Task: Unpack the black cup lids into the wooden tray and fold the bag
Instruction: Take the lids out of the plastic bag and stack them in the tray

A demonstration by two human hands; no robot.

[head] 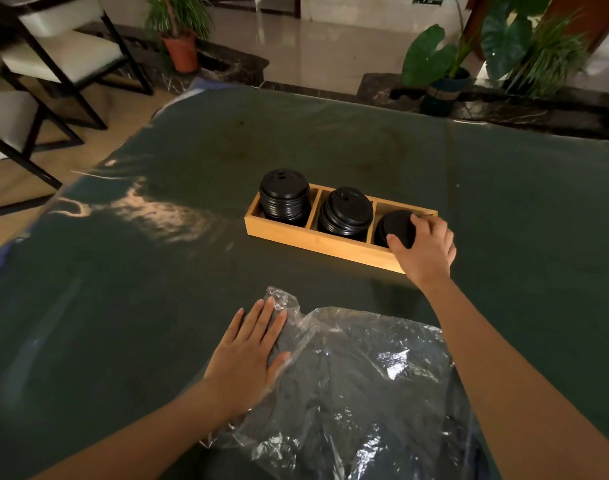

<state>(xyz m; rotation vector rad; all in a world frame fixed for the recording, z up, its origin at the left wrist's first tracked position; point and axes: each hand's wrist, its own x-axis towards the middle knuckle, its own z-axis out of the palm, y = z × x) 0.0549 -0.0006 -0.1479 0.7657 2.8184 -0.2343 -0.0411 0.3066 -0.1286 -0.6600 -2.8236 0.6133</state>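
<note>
A wooden tray (306, 240) with three compartments sits on the dark table. Its left compartment holds a stack of black cup lids (284, 197), and its middle one holds a second stack (346, 211). My right hand (426, 249) grips a third stack of black lids (398, 227) in the right compartment. A clear, crumpled plastic bag (358, 382) lies flat on the table close to me. My left hand (249, 355) rests flat on the bag's left edge with fingers spread.
The table (157, 271) has a glossy dark green cover. Black-framed chairs (54, 57) stand at the far left. Potted plants (182, 36) stand on the floor beyond the table's far edge.
</note>
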